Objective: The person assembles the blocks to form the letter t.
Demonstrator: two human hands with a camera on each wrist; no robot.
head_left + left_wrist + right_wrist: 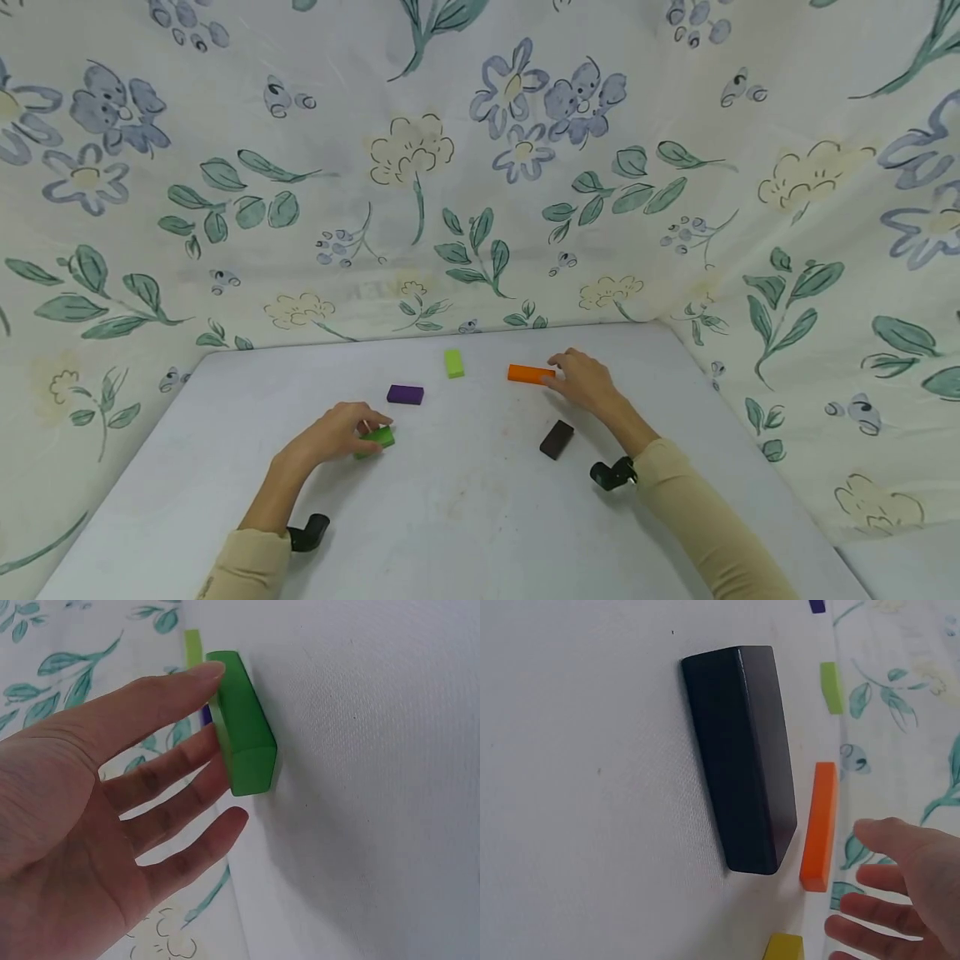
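My left hand pinches a green block between thumb and fingers, at the left of the white table; in the left wrist view the little finger stands apart from it. My right hand is at the right end of an orange block. From the right wrist, the fingers look loosely extended, with a gap between the thumb and the orange block. A black block lies nearer me than the right hand. Part of a yellow block shows at the bottom of the right wrist view.
A purple block lies beyond the left hand. Farther back, a light green block lies near the rear of the white table. A flower-patterned cloth rises along the table's back and sides.
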